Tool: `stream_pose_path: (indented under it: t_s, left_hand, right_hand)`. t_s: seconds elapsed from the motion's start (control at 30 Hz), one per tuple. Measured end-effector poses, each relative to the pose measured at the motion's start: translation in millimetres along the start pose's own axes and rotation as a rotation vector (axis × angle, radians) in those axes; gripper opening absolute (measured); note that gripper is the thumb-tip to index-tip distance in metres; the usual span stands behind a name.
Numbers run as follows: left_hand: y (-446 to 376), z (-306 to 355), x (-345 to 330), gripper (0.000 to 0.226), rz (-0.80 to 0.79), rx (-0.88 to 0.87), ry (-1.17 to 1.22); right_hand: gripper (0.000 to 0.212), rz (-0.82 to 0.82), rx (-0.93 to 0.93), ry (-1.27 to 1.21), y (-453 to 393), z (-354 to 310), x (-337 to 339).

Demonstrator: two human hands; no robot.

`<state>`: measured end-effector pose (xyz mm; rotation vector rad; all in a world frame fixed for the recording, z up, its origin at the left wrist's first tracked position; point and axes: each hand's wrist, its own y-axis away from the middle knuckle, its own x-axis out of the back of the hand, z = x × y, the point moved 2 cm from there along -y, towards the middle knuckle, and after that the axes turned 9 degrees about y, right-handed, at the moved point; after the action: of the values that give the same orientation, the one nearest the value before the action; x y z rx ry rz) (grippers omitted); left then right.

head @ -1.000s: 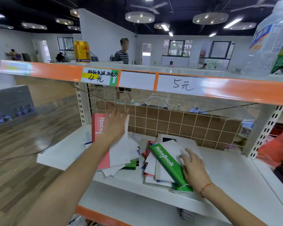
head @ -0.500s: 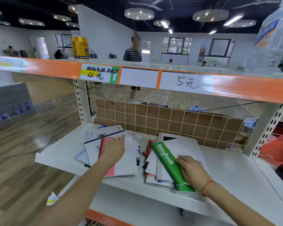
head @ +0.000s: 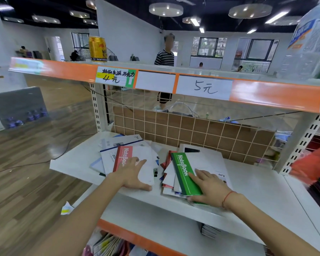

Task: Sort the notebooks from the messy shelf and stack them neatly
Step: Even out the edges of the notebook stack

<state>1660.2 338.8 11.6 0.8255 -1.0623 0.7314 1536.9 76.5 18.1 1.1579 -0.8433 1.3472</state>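
Two loose piles of notebooks lie on the white shelf (head: 257,185). On the left pile, a red-and-white notebook (head: 124,154) lies on top, with blue-edged white ones (head: 118,143) fanned out under it. My left hand (head: 131,174) rests flat on it, fingers spread. The right pile has a green-spined notebook (head: 183,172) on top, over red and white ones (head: 169,174). My right hand (head: 211,187) lies on the green notebook's near end, thumb at its front edge.
An upper shelf with an orange price strip (head: 174,84) hangs close above. A wire grid (head: 192,130) backs the shelf. A gold can (head: 98,49) and a plastic bottle (head: 310,39) stand on top. More notebooks (head: 209,231) sit below. A person (head: 164,58) stands behind.
My left hand laid the red-and-white notebook, held upright a second ago, flat onto the left pile and now rests on it. My right hand stayed on the green notebook.
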Motion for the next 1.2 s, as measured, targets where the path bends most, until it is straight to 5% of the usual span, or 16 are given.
stream_pose_path:
  t_s: [0.13,0.33,0.43,0.57,0.77,1.0,1.2]
  left_hand:
    - [8.7,-5.1,-6.3,0.108,-0.032,0.024,-0.127]
    - [22.1,3.4,-10.2,0.081,0.013,0.001,-0.160]
    - [30.7,12.3,-11.4,0.060,0.101,-0.044,-0.194]
    - [34.9,20.5,-16.6,0.058,0.267,-0.017,-0.222]
    - [53.1,60.8,-11.9,0.061,0.524,-0.054,-0.229]
    - [74.4,101.2,-3.4,0.044,0.710,-0.269,-0.217]
    - [100.6,140.0,-26.5,0.068,0.739,-0.404,-0.176]
  right_hand:
    - [0.074,0.114,0.022,0.078,10.3,-11.9,0.8]
    - [0.062,0.144,0.061,0.040,30.1,-14.7,5.7]
    - [0.062,0.165,0.080,0.054,42.2,-12.8,-0.8]
    - [0.081,0.384,0.128,0.029,52.9,-1.2,-8.8]
    - [0.064,0.658,0.072,-0.011,83.8,3.5,1.2]
    - [0.068,0.770,-0.095,-0.056,128.2,21.8,0.0]
    - [0.086,0.765,-0.237,-0.014,185.9,31.3,-13.5]
